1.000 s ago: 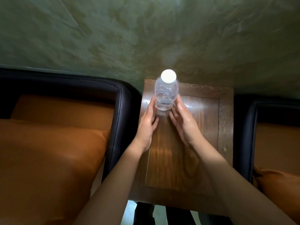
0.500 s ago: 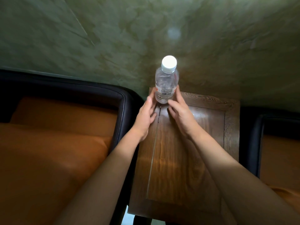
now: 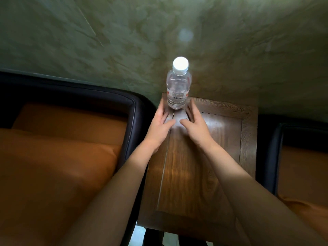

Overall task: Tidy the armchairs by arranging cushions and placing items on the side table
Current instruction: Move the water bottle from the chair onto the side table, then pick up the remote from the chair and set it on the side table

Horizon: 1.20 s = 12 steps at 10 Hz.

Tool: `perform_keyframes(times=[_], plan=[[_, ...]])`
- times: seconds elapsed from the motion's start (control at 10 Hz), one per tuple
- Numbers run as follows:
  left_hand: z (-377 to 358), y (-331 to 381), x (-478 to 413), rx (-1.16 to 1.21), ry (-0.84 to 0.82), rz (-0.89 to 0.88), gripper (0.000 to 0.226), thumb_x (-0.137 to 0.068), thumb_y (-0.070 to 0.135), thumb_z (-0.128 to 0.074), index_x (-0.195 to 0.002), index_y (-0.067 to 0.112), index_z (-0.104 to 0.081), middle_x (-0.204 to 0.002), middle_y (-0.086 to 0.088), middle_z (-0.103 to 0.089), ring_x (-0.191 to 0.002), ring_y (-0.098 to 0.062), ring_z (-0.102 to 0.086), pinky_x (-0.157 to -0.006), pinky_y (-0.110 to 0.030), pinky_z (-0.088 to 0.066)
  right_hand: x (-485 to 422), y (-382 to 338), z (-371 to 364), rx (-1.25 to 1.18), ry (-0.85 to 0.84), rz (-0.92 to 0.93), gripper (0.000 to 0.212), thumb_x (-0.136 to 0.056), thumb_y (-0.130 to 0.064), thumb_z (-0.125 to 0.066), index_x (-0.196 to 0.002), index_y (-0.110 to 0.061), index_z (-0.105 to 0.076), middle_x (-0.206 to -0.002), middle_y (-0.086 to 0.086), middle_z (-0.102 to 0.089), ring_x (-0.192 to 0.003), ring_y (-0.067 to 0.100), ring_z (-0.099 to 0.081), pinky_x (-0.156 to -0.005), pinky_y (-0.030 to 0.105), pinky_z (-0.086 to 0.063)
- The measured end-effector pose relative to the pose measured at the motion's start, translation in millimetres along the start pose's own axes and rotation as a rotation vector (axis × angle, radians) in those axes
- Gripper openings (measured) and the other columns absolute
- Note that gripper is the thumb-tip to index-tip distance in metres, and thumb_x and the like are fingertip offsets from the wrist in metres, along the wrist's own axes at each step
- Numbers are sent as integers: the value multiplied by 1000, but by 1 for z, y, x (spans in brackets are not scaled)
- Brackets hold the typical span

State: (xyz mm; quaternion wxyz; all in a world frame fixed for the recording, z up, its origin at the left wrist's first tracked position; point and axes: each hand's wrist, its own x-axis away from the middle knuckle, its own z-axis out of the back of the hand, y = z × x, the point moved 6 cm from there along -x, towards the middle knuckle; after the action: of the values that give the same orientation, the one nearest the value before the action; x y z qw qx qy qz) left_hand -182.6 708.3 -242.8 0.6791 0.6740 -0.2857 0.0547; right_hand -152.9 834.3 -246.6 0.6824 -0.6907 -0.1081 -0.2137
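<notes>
Green mottled wall [image 3: 88, 41] at back. Far left: black-framed armchair [image 3: 134, 121] with orange cushion [image 3: 53, 166]. Left hand [image 3: 159, 125] has straight fingers, just beside the clear plastic water bottle with white cap [image 3: 178, 91]. Bottle stands upright at the far left corner of the dark wooden side table [image 3: 221, 139]. Right hand [image 3: 196, 126] likewise, fingers loose, gripping nothing. Contact with bottle: cannot tell. Second black armchair [image 3: 273, 148] at right.

The left forearm [image 3: 122, 178] and the right forearm [image 3: 236, 176] are both bare along all the length in view, slim and smooth, narrowing toward the hands. The left hand [image 3: 160, 128] and the right hand [image 3: 194, 127] are bare as well, with long slender fingers [image 3: 192, 109]. Motion blur smears the left hand's edges. Nails are too blurred to make out.
</notes>
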Motion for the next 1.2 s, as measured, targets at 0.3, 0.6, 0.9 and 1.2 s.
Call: perform_keyframes(times=[0.3,0.6,0.9,1.2], plan=[[17,-51,117,-179,145,171,70,-96,-10,-49,-156,16,-25,-159,0,-33,-145,-13,-34,-118,-29,-30,89,40,16,32,70,-163,63,-99,5,-46,-157,-17,-30,-159,-1,-36,-145,9,-36,-120,29,-29],[29,-112,295,-184,174,443,64,-97,15,-58,-150,43,-35,-147,9,-43,-133,-4,-42,-109,-34,-42,201,61,-6,254,-156,-363,62,-98,-8,-54,-155,-25,-36,-152,-5,-45,-133,7,-49,-109,26,-40],[56,-138,444,-146,500,579,38,-98,10,-57,-135,16,-57,-127,-6,-62,-111,-19,-60,-78,-10,-45,296,71,-45,688,-534,-455,41,-101,-9,-50,-141,-8,-49,-142,15,-55,-126,31,-55,-94,30,-43],[61,-187,626,59,786,618,31,-97,20,-57,-127,23,-63,-110,0,-68,-87,-13,-63,-68,-18,-45,388,140,-100,1117,-884,-414,42,-99,-20,-54,-141,-19,-48,-93,9,-62,-87,29,-65,-69,34,-45]])
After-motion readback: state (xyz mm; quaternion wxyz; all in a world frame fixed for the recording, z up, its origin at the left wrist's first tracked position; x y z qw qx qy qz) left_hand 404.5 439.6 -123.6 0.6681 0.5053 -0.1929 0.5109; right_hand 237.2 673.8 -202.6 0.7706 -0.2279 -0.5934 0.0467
